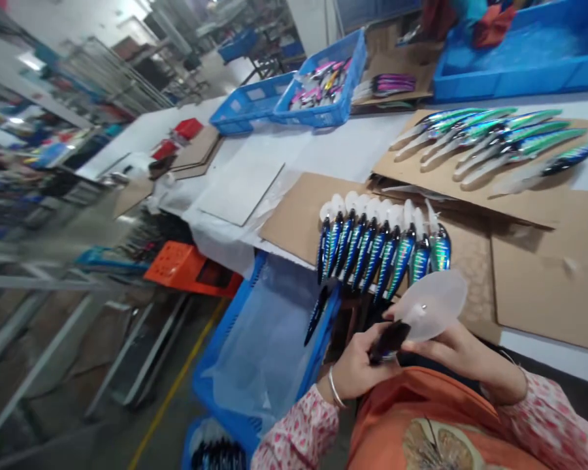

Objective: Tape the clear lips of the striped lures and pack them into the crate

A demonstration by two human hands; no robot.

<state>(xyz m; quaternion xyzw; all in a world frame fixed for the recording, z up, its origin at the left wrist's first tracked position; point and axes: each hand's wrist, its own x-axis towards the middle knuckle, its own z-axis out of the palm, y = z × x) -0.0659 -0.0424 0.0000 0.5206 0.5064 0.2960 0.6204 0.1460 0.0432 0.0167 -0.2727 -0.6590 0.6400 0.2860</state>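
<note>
1. currently the lure is held up in front of the apron, at the table's near side, its clear bill tilted up and to the right.
2. the left hand is closed around the dark body, thumb and fingers wrapped on it; a bangle circles that wrist.
3. the right hand is half curled just behind the bill, fingers reaching to its lower edge; i cannot tell how firmly it grips.
4. just beyond the hands, a row of blue lures lies side by side on cardboard, bills pointing away from the person.
5. below the row's left end, one dark lure shows over the rim of a blue crate lined with plastic.
6. farther right, green lures lie on a raised board.
7. at the far side are a bin of pink-marked lures and a large blue tray.
8. left of the crate sits an orange box.
</note>
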